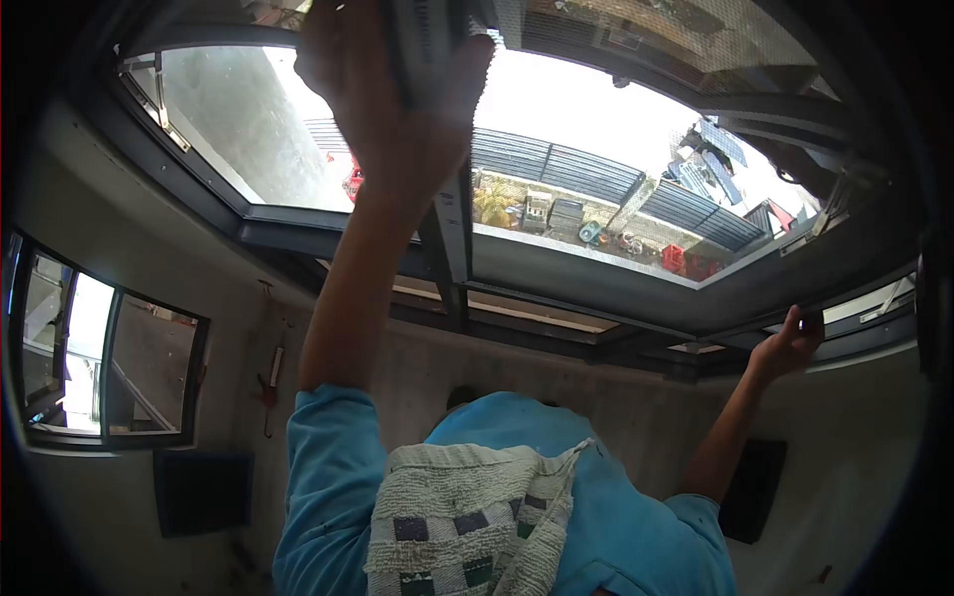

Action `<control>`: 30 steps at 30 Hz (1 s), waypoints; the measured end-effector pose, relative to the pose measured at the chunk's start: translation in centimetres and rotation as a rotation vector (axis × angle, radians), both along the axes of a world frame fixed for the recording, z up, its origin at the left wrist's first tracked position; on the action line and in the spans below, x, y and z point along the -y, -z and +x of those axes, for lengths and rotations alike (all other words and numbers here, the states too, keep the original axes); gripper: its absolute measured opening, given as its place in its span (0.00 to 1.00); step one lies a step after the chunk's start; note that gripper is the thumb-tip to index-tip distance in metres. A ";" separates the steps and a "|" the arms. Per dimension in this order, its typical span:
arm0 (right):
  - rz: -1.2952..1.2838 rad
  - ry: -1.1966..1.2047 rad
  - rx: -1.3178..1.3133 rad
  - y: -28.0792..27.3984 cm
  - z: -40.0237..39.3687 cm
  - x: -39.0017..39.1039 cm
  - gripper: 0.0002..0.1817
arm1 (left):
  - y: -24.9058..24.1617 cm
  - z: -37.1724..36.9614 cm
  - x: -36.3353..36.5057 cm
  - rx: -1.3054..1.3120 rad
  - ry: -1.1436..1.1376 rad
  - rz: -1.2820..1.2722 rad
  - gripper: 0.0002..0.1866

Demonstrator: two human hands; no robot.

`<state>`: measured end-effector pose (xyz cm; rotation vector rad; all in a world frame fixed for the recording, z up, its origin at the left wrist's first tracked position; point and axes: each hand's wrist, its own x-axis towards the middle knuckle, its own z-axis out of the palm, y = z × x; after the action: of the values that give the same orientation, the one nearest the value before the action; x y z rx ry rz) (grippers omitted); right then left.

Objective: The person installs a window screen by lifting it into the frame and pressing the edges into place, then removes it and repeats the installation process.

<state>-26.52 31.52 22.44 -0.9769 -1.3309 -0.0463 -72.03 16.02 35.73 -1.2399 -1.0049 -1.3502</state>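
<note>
My left hand [397, 129] is raised at the top of the head view, its back toward me. Its fingers and thumb are closed around a dark grey object with pale printed lettering [425, 45], whose kind I cannot tell. Behind that wrist runs a dark upright bar [452, 233] of the window. Lower on the right, my right hand [785, 350] has its fingers curled at the edge of the dark window frame [636, 303], with the thumb pointing up. Bright glass panes [556, 94] fill the space between the hands.
A checked towel [467, 507] hangs over my blue shirt [517, 422]. Metal stay arms [169, 124] sit at the window's side. To the left is a smaller window [104, 348]; below it, a dark panel [204, 492]. Outside, a slatted fence [556, 164] and a red crate [674, 258] show.
</note>
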 end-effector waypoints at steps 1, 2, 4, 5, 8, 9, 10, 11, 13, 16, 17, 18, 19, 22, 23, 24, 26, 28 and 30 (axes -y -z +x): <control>-0.008 -0.067 -0.041 0.1 -0.1 -0.1 0.22 | 0.6 -0.5 -0.4 0.064 0.016 0.021 0.41; -0.011 -0.119 -0.087 0.1 -0.2 0.0 0.23 | 0.4 -0.6 0.1 0.012 -0.037 -0.030 0.39; -0.014 -0.130 -0.094 1.0 0.5 -0.6 0.22 | 0.4 0.8 -0.3 0.208 0.077 -0.017 0.37; -0.019 -0.199 -0.092 1.4 1.0 -1.0 0.21 | 0.8 0.1 0.1 0.203 -0.077 -0.056 0.35; 0.130 -0.234 -0.058 0.9 1.0 -1.1 0.19 | 1.5 -1.2 0.1 0.185 -0.189 -0.050 0.29; 0.182 -0.261 -0.046 0.8 1.2 -1.5 0.19 | 1.9 -2.2 0.4 0.235 -0.172 -0.086 0.28; 0.193 -0.238 -0.018 0.8 1.6 -1.6 0.20 | 1.8 -2.1 0.4 0.271 -0.314 -0.101 0.28; 0.204 -0.228 0.012 0.7 1.9 -1.7 0.21 | 1.8 -2.9 0.6 0.157 -0.412 -0.091 0.28; 0.217 -0.288 0.002 0.6 2.3 -1.9 0.22 | 1.9 -4.0 0.8 0.054 -0.411 -0.094 0.28; 0.220 -0.330 -0.044 0.6 2.4 -2.3 0.20 | 1.4 -2.7 0.8 0.076 -0.477 -0.123 0.27; 0.237 -0.340 -0.023 0.7 2.6 -2.5 0.20 | 1.3 -2.5 0.8 0.095 -0.495 -0.129 0.27; 0.279 -0.333 -0.018 0.5 2.7 -2.8 0.19 | 1.0 -1.9 0.5 0.157 -0.453 -0.127 0.27; 0.318 -0.327 -0.012 0.2 2.8 -2.9 0.19 | 0.9 -1.2 0.3 0.220 -0.411 -0.129 0.26; 0.318 -0.360 -0.046 0.1 3.1 -3.0 0.20 | 0.6 1.2 -0.3 0.300 -0.354 -0.105 0.25; 0.297 -0.380 -0.062 0.2 3.1 -3.1 0.20 | 0.4 1.9 -0.3 0.302 -0.357 -0.108 0.26; 0.305 -0.389 -0.070 0.3 3.1 -3.3 0.21 | 0.3 2.5 -0.3 0.314 -0.337 -0.108 0.26; 0.318 -0.404 -0.082 0.6 3.0 -3.6 0.22 | 1.0 1.1 -0.1 0.318 -0.339 -0.109 0.27; 0.307 -0.445 -0.109 0.8 3.0 -3.8 0.23 | 1.2 0.7 -0.3 0.259 -0.365 -0.088 0.27; 0.301 -0.468 -0.120 1.1 3.0 -3.9 0.23 | 1.1 1.2 -0.5 0.297 -0.356 -0.091 0.27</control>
<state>-23.50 35.44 21.39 -0.3950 -1.3647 0.1628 -70.81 16.47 34.66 -0.8839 -1.4348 -1.2359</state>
